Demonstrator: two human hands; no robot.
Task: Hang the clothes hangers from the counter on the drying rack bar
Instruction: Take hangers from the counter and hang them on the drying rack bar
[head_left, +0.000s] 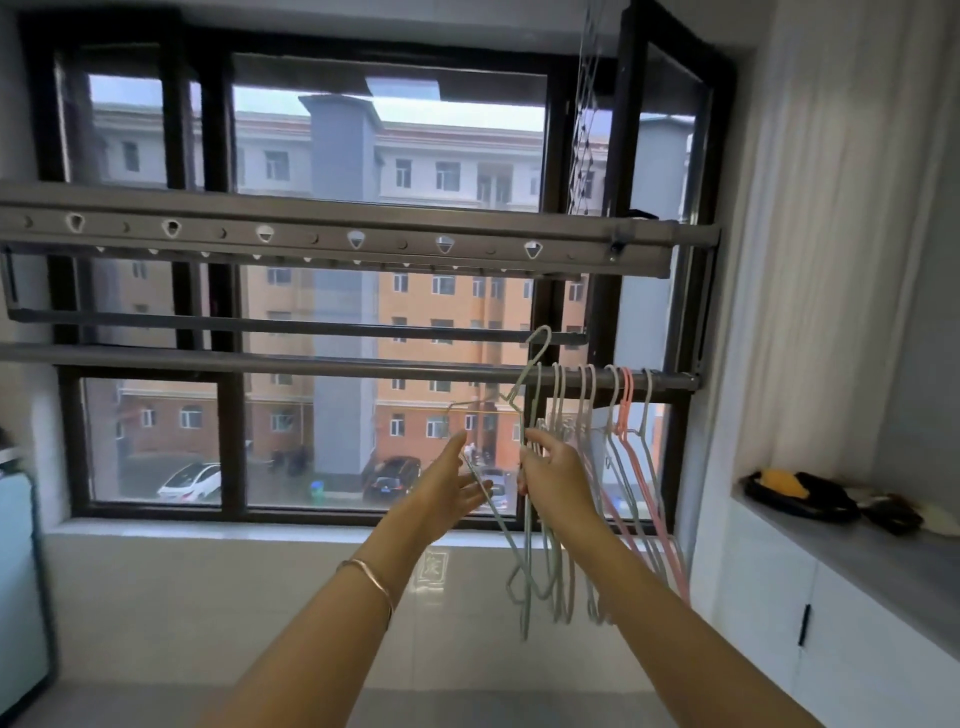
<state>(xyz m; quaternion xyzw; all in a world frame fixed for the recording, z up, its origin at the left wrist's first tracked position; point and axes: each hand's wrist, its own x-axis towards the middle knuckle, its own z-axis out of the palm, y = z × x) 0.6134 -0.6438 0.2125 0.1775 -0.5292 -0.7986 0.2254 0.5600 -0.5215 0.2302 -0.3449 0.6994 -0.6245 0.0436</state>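
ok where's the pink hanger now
In the head view the pink hanger hangs on the drying rack bar near its right end, between pale hangers, right of the right hand.

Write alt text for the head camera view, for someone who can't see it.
A person's right hand grips a pale green hanger, tilted with its hook just above the drying rack bar before a window. The open left hand reaches beside it. Several hung hangers, plus one pink hanger, crowd the bar's right end.
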